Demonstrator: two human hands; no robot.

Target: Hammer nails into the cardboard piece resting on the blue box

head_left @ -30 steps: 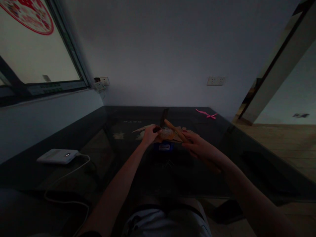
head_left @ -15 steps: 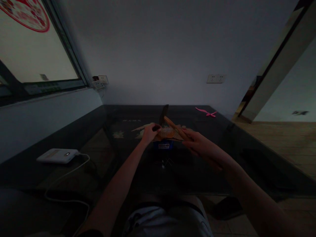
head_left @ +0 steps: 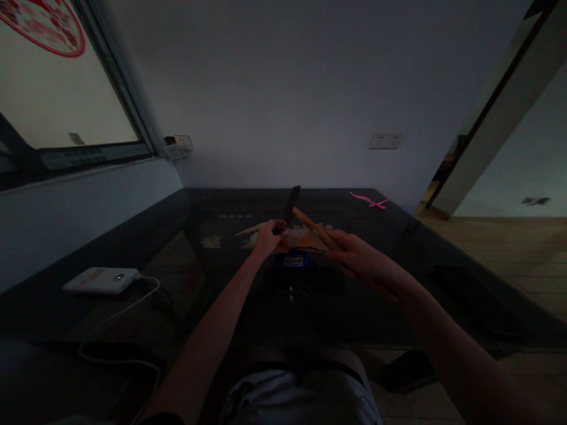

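In the dim head view my right hand (head_left: 349, 251) is wrapped round the wooden handle of a hammer (head_left: 305, 219). The hammer's dark head points up and away, close to my left fingers. My left hand (head_left: 268, 237) is closed in a pinch at the left side of a brown, rough-looking piece (head_left: 303, 238); what the fingertips hold is too dark to make out. That piece lies over a blue container (head_left: 293, 259) with a pale label. Several thin, nail-like slivers (head_left: 296, 291) lie on the table in front of it.
The dark glossy table (head_left: 248, 319) reaches back to a wall. A white power bank (head_left: 104, 280) with a white cable (head_left: 133, 307) lies at the left. A pink ribbon (head_left: 370, 201) is at the far right, and a dark flat object (head_left: 478, 301) rests near the right edge.
The hammer and my right hand have shifted very slightly left, along with a small shift of the whole view. My left hand keeps its pinch in the same place.
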